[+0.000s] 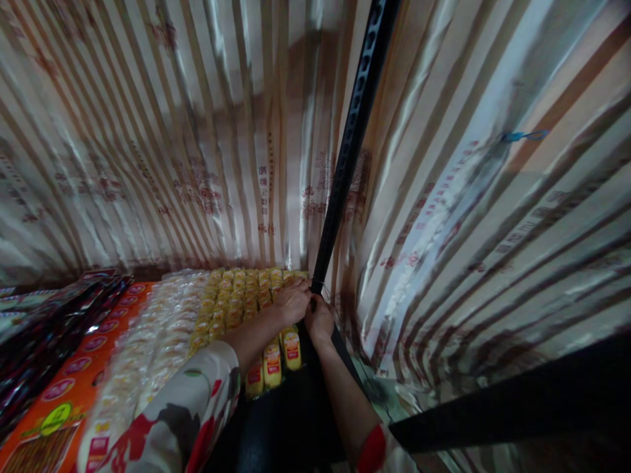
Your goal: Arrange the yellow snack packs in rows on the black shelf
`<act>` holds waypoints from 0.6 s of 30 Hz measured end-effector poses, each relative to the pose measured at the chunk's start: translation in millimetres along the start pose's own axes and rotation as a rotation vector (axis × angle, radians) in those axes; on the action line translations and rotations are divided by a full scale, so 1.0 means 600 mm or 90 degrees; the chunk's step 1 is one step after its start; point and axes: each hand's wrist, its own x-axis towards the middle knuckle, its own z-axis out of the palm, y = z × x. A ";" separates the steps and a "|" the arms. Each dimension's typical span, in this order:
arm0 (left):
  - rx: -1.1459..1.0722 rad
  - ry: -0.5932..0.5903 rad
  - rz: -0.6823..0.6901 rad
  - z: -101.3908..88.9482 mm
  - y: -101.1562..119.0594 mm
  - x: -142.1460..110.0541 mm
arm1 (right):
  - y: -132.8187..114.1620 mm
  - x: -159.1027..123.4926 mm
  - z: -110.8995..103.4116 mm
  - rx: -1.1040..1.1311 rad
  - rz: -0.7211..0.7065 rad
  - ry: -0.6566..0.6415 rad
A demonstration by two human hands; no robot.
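Pale sleeves with red and grey patches (197,394) nearest the camera, forearms reaching forward over a dark flat shelf (280,427). Black perforated metal post (348,148) rises, leaning in view, from near the shelf's far right corner; both hands at its lower end. Left hand (293,302): palm down, fingers close together, fingertips at the post's left side, beside the yellow packets; cannot tell if anything is pinched. Right hand (319,319): fingers curled narrow against the post's foot, grip contents hidden. Thin wire-like strand (323,287) shows at the post, just above the right hand.

Along the shelf, left of the hands: rows of yellow-wrapped packets with red labels (272,365), reaching the far edge; next, long rows of pale rounds in clear wrap (165,322); then orange printed packaging (76,374); then dark glossy packets (64,328) farthest left.

Behind, brown-and-cream striped sheeting with red tree prints (197,184); blue tie (525,136) knotted on it, upper right. Dark broad beam (517,394) lower right, well apart from the hands
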 end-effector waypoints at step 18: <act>-0.038 -0.019 -0.025 -0.021 0.027 -0.026 | 0.013 -0.014 -0.017 0.090 -0.043 0.038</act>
